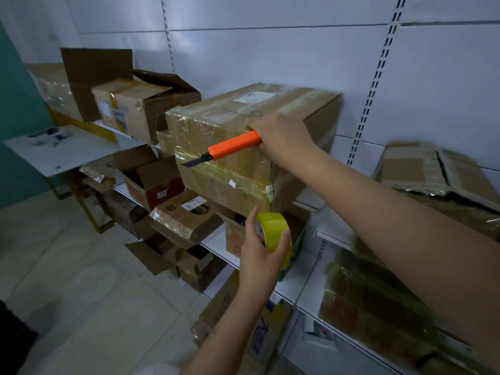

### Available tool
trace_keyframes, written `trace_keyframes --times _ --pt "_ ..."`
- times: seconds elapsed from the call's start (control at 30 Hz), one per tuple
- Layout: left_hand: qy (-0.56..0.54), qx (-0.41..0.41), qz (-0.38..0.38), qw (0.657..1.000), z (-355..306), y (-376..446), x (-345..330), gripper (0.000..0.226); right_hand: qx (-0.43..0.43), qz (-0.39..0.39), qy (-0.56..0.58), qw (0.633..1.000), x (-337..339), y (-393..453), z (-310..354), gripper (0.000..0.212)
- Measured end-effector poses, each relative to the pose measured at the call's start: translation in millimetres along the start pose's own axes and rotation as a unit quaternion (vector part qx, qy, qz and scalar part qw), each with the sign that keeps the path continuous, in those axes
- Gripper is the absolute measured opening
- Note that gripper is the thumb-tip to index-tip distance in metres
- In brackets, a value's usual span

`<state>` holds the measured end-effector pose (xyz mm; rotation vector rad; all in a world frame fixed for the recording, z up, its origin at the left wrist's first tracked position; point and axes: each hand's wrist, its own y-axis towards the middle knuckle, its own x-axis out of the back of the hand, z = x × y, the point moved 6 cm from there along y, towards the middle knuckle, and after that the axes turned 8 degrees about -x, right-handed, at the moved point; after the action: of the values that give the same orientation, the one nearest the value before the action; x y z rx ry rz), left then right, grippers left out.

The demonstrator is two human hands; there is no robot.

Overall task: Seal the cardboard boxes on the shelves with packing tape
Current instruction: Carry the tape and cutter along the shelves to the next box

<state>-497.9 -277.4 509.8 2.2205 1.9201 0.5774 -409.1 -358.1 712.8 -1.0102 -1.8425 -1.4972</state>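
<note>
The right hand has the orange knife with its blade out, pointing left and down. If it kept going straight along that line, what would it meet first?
Probably the taped front of the big box: the blade of the knife in the right hand already lies against or just in front of that face. Depth is unclear; if it clears the box's left edge, the open boxes beyond come next.

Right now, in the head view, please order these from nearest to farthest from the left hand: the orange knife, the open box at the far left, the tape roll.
1. tape roll: gripped by the left hand itself, below the big box.
2. orange knife: above, held by the right hand against the box front.
3. open box: far up-left on the shelf.
</note>
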Motion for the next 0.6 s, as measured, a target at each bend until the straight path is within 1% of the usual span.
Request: trace_keyframes --times 0.07,0.1,0.17,0.23,0.3,0.37,0.47,0.5,0.6 --pt "0.026 -0.014 -0.01 1.0 7.4 -6.3 -1.5 0.077 0.007 0.007 0.009 1.0 -0.4 2.3 -0.4 0.028" --pt "0.031 -0.006 -0.014 0.999 16.1 -9.0 -2.0 0.08 0.009 0.009 0.009 1.0 -1.5 3.4 -0.7 0.028" --pt "0.024 0.05 -0.009 0.998 40.6 -16.7 -2.5 0.084 0.01 0.007 0.008 1.0 -2.2 4.3 -2.5 0.027" --pt "-0.007 0.119 0.022 0.993 65.9 -28.1 -6.8 0.086 0.007 0.005 0.008 1.0 -1.9 4.7 -3.3 0.028" --pt "-0.004 0.152 0.067 0.986 81.7 -41.9 -14.6 0.08 0.01 0.002 0.005 1.0 -1.6 5.1 -1.7 0.026" --pt "0.002 0.166 0.092 0.982 86.4 -48.5 -21.1 0.071 0.014 -0.004 0.003 1.0 -1.6 5.2 -1.2 0.025" --pt "-0.049 0.207 0.092 0.973 96.2 -41.7 -29.9 0.073 0.01 -0.01 0.008 1.0 -2.0 6.2 -2.8 0.026" --pt "-0.051 0.212 0.088 0.972 97.6 -37.2 -31.6 0.072 0.009 -0.011 0.011 1.0 -2.2 7.0 -3.2 0.026" --pt "0.015 0.195 0.072 0.978 103.0 -23.4 -31.0 0.068 0.006 -0.012 0.015 1.0 -3.9 7.9 -3.4 0.028"
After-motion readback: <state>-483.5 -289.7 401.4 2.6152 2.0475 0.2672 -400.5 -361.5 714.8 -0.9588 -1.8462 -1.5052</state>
